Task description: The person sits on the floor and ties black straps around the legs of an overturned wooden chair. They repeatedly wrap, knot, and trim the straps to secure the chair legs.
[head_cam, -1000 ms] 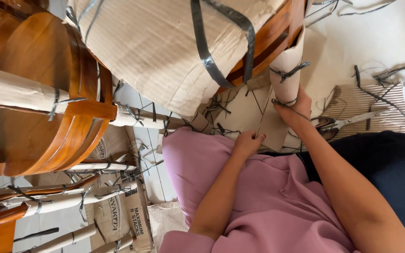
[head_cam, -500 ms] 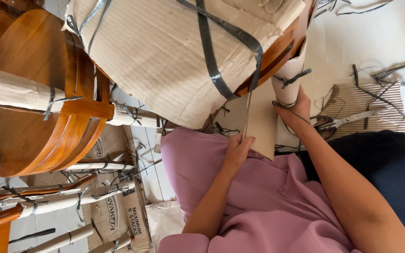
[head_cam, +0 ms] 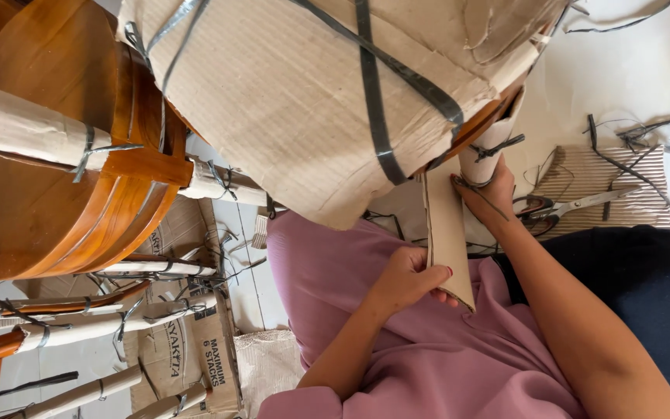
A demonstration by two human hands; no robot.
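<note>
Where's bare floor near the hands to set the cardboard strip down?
Bare white floor lies beyond the scissors, though loose straps edge it. The tiles between the pink cloth and the wrapped chair legs are narrow. It is crowded around the right hand, left hand and cardboard strip.

Brown printed carton (head_cam: 195, 353) lower left; strapped cardboard wrap (head_cam: 296, 101) above.

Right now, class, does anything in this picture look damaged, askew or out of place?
Yes. The corrugated cardboard wrap around the wooden chair is torn and ragged at its upper right edge. Cut strapping scraps lie scattered on the white floor by the scissors. The left hand pinches a loose cardboard strip.
</note>
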